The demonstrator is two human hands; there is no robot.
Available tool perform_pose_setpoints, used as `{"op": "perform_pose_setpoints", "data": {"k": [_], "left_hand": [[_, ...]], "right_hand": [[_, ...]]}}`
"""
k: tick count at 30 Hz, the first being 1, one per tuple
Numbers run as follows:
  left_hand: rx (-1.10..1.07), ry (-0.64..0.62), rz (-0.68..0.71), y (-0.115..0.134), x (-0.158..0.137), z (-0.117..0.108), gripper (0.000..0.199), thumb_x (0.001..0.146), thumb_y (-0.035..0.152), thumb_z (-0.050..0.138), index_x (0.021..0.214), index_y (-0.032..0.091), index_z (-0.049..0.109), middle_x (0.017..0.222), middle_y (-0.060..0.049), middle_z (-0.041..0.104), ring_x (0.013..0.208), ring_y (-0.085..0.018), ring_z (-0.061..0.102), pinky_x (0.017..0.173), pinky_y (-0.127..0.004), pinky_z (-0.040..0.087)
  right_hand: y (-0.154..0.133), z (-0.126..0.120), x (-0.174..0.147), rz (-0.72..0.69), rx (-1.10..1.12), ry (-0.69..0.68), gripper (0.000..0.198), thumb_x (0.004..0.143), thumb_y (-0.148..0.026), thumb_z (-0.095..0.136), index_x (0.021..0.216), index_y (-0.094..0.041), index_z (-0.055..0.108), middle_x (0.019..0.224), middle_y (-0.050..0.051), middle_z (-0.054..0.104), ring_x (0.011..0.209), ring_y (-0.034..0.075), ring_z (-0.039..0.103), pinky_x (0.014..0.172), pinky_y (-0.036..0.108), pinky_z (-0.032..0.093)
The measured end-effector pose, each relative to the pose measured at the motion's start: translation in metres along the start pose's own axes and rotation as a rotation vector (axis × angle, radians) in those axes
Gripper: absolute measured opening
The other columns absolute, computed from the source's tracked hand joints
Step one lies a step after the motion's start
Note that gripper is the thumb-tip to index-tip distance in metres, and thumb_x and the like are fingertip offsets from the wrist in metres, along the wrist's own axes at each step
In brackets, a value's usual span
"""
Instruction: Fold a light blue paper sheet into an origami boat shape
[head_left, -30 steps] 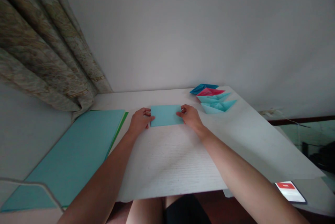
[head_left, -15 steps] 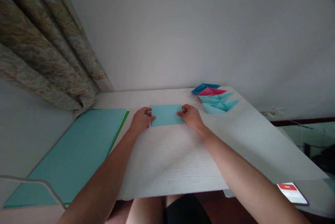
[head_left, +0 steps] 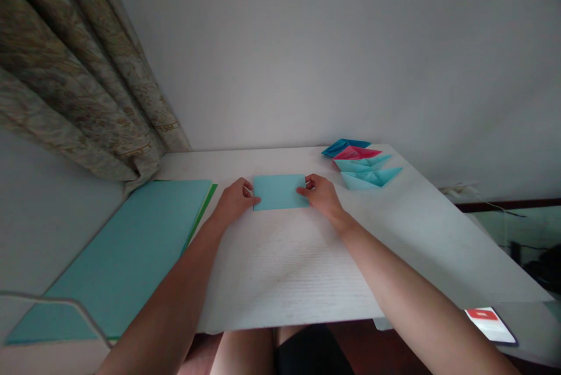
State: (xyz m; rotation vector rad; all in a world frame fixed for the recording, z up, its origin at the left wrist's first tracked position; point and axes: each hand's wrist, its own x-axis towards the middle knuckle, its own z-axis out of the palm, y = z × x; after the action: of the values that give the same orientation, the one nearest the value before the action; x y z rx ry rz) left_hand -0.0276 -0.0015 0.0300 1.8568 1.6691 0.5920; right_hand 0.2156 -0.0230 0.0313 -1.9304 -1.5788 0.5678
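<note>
White table (head_left: 287, 270), across the lower frame.
Large light-blue sheet (head_left: 123, 252), lower left; four paper boats (head_left: 370, 180), right of centre; blue paper rectangle (head_left: 279, 191), centre; right hand (head_left: 323, 195), pinching its right edge; left hand (head_left: 232, 201), thumb at its left edge, finger closure not discernible.

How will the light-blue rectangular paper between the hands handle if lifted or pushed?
The light-blue rectangular paper looks thin, so probably light. Likely fairly stiff: its edges look straight. Apt to slide rather than roll, being flat.
</note>
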Motion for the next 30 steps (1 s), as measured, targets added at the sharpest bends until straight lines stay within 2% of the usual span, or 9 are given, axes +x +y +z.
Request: {"op": "perform_pose_setpoints", "data": {"k": [3, 5, 19, 30], "left_hand": [[0.071, -0.053, 0.018, -0.0008, -0.0008, -0.0024, 0.015, 0.070, 0.029, 0.073, 0.070, 0.019, 0.062, 0.072, -0.002, 0.066, 0.069, -0.016, 0.061, 0.061, -0.024, 0.040], [0.090, -0.074, 0.024, -0.0002, -0.0015, -0.0039, 0.016, 0.070, 0.030, 0.072, 0.066, 0.019, 0.062, 0.070, -0.002, 0.066, 0.068, -0.016, 0.061, 0.060, -0.024, 0.039], [0.096, -0.067, -0.079, 0.0058, -0.0061, -0.0099, 0.016, 0.069, 0.033, 0.072, 0.061, 0.019, 0.067, 0.063, -0.002, 0.066, 0.063, -0.016, 0.060, 0.057, -0.025, 0.038], [0.080, -0.029, -0.056, 0.0019, -0.0039, -0.0070, 0.018, 0.070, 0.035, 0.071, 0.061, 0.020, 0.066, 0.065, -0.003, 0.066, 0.064, -0.017, 0.060, 0.057, -0.025, 0.037]], "right_hand": [[0.0012, 0.0008, 0.0003, -0.004, 0.008, 0.005, 0.015, 0.074, -0.025, 0.074, 0.086, -0.019, 0.067, 0.071, 0.000, 0.067, 0.054, 0.010, 0.057, 0.051, 0.021, 0.037], [0.0022, 0.0015, 0.0008, -0.002, 0.014, 0.007, 0.016, 0.073, -0.025, 0.074, 0.086, -0.019, 0.067, 0.070, 0.000, 0.067, 0.053, 0.010, 0.056, 0.051, 0.021, 0.037], [0.0027, 0.0013, 0.0015, -0.002, 0.029, -0.001, 0.017, 0.073, -0.026, 0.074, 0.088, -0.019, 0.068, 0.068, -0.001, 0.066, 0.053, 0.010, 0.056, 0.052, 0.022, 0.036], [0.0037, 0.0020, 0.0018, -0.004, 0.034, -0.004, 0.016, 0.072, -0.025, 0.075, 0.085, -0.019, 0.067, 0.070, -0.001, 0.066, 0.051, 0.009, 0.055, 0.049, 0.021, 0.036]]}}
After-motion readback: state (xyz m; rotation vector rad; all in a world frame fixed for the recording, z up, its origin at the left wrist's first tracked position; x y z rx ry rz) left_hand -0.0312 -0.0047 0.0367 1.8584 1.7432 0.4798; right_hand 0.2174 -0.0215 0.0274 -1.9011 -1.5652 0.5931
